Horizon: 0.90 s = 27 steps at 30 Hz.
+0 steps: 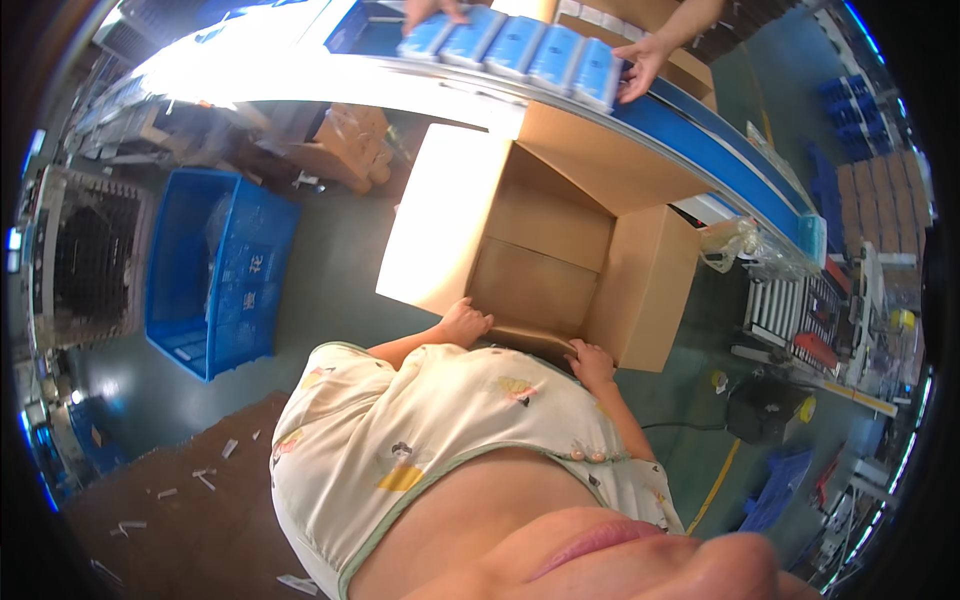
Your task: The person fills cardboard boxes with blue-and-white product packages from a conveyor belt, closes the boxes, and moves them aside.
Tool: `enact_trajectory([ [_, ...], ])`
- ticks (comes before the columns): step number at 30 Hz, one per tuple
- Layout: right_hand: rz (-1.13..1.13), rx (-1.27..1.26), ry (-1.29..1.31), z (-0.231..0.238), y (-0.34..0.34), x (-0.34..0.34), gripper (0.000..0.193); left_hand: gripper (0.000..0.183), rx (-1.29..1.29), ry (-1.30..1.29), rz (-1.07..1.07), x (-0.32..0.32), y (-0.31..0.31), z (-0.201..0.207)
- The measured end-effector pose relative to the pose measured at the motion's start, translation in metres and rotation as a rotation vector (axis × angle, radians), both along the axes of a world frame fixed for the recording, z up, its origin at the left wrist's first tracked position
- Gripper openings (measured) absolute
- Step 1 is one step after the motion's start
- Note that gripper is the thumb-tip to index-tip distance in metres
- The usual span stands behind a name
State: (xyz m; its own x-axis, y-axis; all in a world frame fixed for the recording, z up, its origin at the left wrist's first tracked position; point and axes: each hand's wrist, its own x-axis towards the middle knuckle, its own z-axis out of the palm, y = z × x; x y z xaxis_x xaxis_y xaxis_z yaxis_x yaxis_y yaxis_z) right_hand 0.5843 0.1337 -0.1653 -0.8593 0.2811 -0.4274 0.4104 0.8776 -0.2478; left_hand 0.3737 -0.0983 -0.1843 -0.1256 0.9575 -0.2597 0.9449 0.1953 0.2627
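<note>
In front of me stands a large open cardboard box [545, 245] with its flaps spread outward. Its inner walls and brown bottom show. My left hand [467, 322] is closed over the left part of the near rim, fingers curled. My right hand [592, 362] grips the near rim by the right corner, its fingertips bent over the edge. The near flap between my hands is mostly hidden by my body. Across from me, a co-worker's hands [643, 65] press from both ends on a row of several blue-and-white packs [510, 48].
A blue conveyor [690, 145] runs behind the box, sloping down to the right. On the left stands a blue plastic crate [225, 275]. A black device [768, 408] with a cable sits on the floor at right. Stacked cartons [882, 205] are farther back.
</note>
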Motion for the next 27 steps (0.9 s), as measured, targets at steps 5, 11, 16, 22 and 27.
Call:
enact_trajectory([
  [5,-0.127,-0.28,-0.097,-0.022,0.014,0.005,0.037,0.02,-0.126,-0.336,0.056,-0.017,0.022,0.022],
  [11,-0.009,0.364,0.263,0.042,0.086,-0.037,0.057,0.061,0.305,0.098,1.089,-0.047,0.062,0.061],
  [16,-0.503,0.238,0.428,-0.027,0.131,-0.051,0.062,0.071,0.023,-0.248,1.331,-0.052,0.079,0.05],
  [22,-0.572,0.116,0.359,-0.011,0.126,-0.065,0.055,0.059,0.068,-0.288,1.102,-0.069,0.057,0.018],
  [27,-0.589,0.147,0.374,-0.005,0.123,-0.063,0.054,0.06,0.014,-0.356,1.024,-0.073,0.055,0.016],
])
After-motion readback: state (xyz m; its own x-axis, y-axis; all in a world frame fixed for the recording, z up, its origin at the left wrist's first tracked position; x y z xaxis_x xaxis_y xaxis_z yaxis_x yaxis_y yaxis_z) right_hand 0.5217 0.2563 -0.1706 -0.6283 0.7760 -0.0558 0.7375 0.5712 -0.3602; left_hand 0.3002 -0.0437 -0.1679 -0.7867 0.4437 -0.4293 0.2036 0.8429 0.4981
